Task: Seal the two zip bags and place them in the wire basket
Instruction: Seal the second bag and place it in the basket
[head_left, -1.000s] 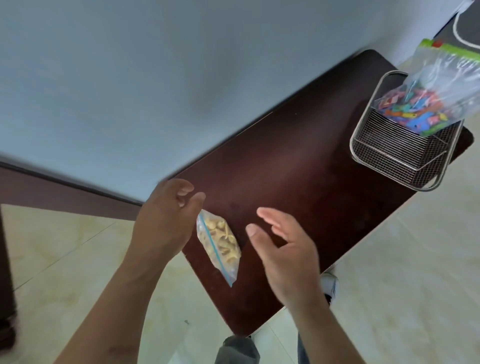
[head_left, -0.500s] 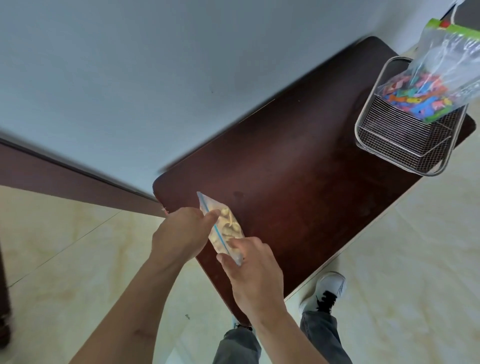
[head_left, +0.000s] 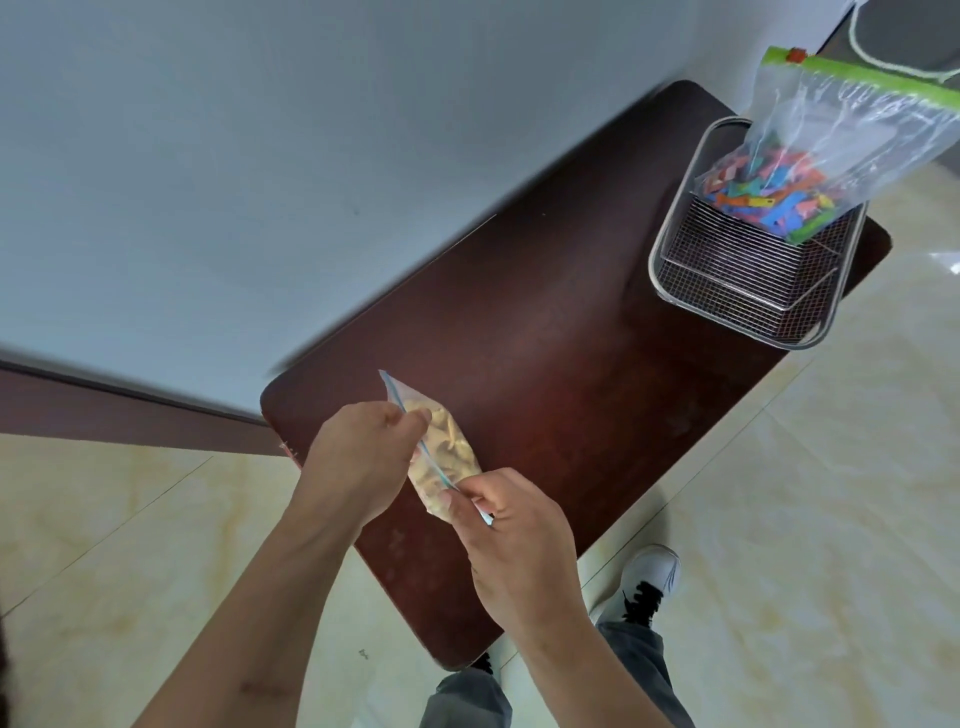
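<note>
Both bare forearms come in from the 6–7 o'clock edge, over the near end of the dark reddish-brown wooden table (head_left: 545, 332). Left hand (head_left: 358, 462) knuckles up, fingers curled, thumb and forefinger pinching the blue zip strip of the small clear zip bag of pale yellow snack pieces (head_left: 441, 457) near its upper end. Right hand (head_left: 514, 535) at 5 o'clock of the left, wrist bent, fingers folded, pinching the same strip at its lower end; strip's tip pokes out between the fingers. Bag hangs stretched between the two hands, strip running 11 to 5 o'clock, bulk of the contents on the 3 o'clock side. Cannot tell whether the bag touches the tabletop or whether the seal is shut.

Far end of the table, at 2 o'clock: rectangular silver wire mesh basket (head_left: 727, 291). Large clear zip bag with green slider top, filled with multicoloured pieces (head_left: 810, 176), stands in the basket's far corner, leaning toward 2 o'clock, top sticking well above the rim. Well apart from the hands; bare tabletop between.

Pale grey wall (head_left: 260, 156) along the table's 10 o'clock side. Cream tiled floor (head_left: 779, 519) below. White shoe with black laces (head_left: 649, 577) and grey trouser legs at 5–6 o'clock.
</note>
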